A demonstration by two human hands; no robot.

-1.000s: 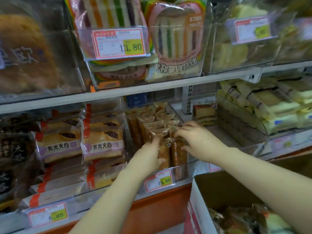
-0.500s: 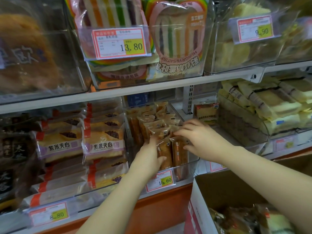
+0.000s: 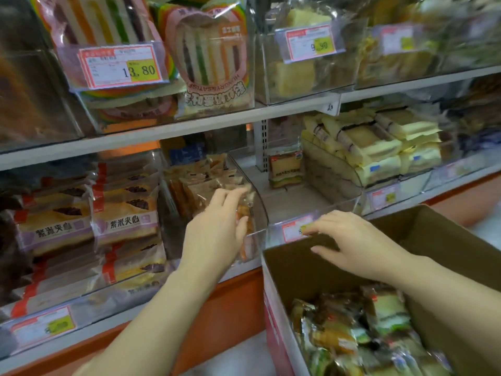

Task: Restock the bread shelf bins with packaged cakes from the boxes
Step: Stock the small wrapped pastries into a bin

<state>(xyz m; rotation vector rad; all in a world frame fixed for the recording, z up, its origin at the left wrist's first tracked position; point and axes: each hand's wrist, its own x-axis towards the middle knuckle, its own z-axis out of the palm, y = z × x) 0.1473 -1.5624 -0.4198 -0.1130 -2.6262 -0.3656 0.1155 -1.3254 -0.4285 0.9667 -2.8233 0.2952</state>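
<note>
Price tag (image 3: 294,229) half behind right hand (image 3: 355,245); packets (image 3: 352,335) in box (image 3: 447,240) a blur

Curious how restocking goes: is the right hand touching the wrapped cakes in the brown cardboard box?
Apart. The head view shows the right hand at the brown cardboard box's far rim, bare cardboard between it and the wrapped cakes.
</note>
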